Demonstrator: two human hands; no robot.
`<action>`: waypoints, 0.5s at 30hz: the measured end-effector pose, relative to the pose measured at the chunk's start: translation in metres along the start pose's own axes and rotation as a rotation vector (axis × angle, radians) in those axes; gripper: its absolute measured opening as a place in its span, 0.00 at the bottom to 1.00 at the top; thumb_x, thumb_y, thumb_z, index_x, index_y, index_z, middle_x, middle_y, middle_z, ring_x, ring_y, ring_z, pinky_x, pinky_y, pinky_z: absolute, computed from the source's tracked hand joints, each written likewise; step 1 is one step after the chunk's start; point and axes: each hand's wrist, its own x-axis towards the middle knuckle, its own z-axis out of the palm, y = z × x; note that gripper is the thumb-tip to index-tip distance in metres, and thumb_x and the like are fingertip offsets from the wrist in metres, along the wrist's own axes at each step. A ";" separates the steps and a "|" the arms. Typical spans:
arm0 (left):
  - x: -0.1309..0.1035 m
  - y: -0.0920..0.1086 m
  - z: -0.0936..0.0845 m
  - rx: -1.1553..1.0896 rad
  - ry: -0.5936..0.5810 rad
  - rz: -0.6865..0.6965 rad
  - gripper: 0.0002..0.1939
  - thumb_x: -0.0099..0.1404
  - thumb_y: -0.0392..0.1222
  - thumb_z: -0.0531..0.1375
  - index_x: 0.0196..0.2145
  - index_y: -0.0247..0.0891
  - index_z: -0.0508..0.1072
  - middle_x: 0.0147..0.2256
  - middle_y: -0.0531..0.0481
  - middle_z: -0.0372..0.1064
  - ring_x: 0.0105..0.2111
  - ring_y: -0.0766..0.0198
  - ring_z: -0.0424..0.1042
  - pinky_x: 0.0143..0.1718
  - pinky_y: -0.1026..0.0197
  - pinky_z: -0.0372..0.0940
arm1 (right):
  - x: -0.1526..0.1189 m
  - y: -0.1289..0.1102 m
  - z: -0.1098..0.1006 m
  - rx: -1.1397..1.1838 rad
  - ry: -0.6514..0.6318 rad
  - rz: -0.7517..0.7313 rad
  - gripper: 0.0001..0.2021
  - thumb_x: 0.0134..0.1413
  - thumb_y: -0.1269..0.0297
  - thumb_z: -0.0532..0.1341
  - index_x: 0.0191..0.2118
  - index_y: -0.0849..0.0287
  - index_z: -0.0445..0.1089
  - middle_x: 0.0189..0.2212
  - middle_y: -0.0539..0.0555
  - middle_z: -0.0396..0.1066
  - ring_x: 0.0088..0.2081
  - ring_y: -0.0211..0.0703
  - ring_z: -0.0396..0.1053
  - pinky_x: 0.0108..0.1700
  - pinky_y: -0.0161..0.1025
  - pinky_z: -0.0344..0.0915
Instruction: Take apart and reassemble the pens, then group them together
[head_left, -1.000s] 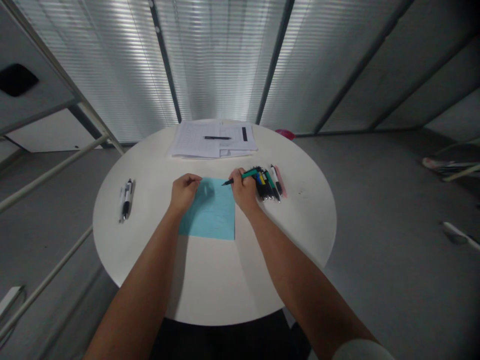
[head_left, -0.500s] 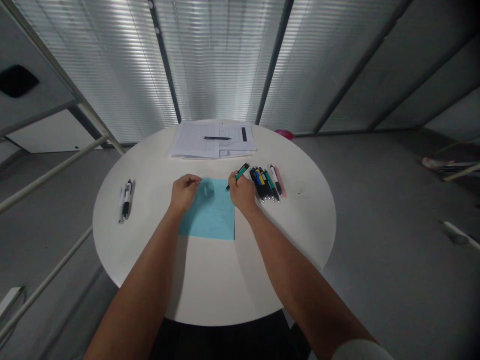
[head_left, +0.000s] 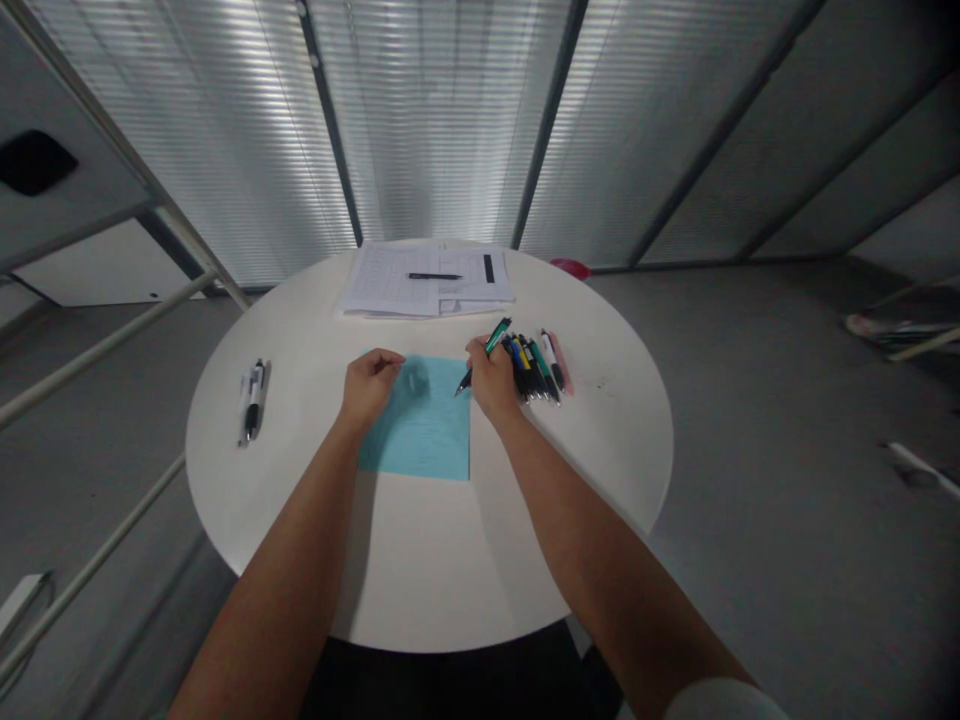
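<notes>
A light blue sheet (head_left: 424, 430) lies on the round white table (head_left: 427, 560), with faint marks on it. My right hand (head_left: 491, 380) is closed around a green and black pen (head_left: 497, 336), its tip pointing down over the sheet's right edge. Whether the tip touches the paper cannot be made out. At the sheet's upper left corner my left hand (head_left: 369, 387) rests with fingers pressed together; anything between them is too small to tell. Just right of my right hand lies a row of several pens (head_left: 536, 367) in black, yellow, blue, green and white.
Printed papers (head_left: 394, 290) with a black pen (head_left: 435, 277) on top lie at the table's far edge. Two pens (head_left: 253, 405) are on the left side. A metal rail (head_left: 105, 345) runs beside the table at the left, and blinds hang behind.
My right hand has moved a little to the right and away from me with the green pen, whose tip has shifted slightly right and nearer. My left hand has stayed in place.
</notes>
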 end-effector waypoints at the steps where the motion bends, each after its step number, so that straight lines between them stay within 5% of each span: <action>1: 0.000 0.001 0.000 -0.003 0.002 -0.002 0.06 0.50 0.39 0.61 0.28 0.39 0.77 0.21 0.50 0.65 0.21 0.65 0.61 0.24 0.60 0.55 | 0.000 0.001 0.001 -0.051 0.048 -0.046 0.08 0.50 0.60 0.56 0.36 0.54 0.67 0.21 0.43 0.61 0.24 0.37 0.60 0.29 0.34 0.56; 8: 0.000 -0.001 0.001 -0.008 -0.003 0.004 0.06 0.50 0.38 0.61 0.28 0.38 0.77 0.21 0.50 0.65 0.21 0.65 0.60 0.24 0.60 0.54 | -0.007 -0.004 0.000 -0.038 0.083 -0.126 0.28 0.42 0.68 0.59 0.55 0.53 0.62 0.25 0.45 0.66 0.23 0.37 0.59 0.32 0.36 0.59; 15: 0.000 -0.003 0.000 0.015 0.000 0.013 0.06 0.50 0.39 0.61 0.28 0.38 0.77 0.21 0.50 0.65 0.22 0.65 0.61 0.24 0.60 0.56 | -0.010 -0.008 -0.001 -0.039 0.042 -0.078 0.32 0.44 0.67 0.59 0.59 0.51 0.58 0.20 0.41 0.60 0.21 0.35 0.56 0.30 0.35 0.58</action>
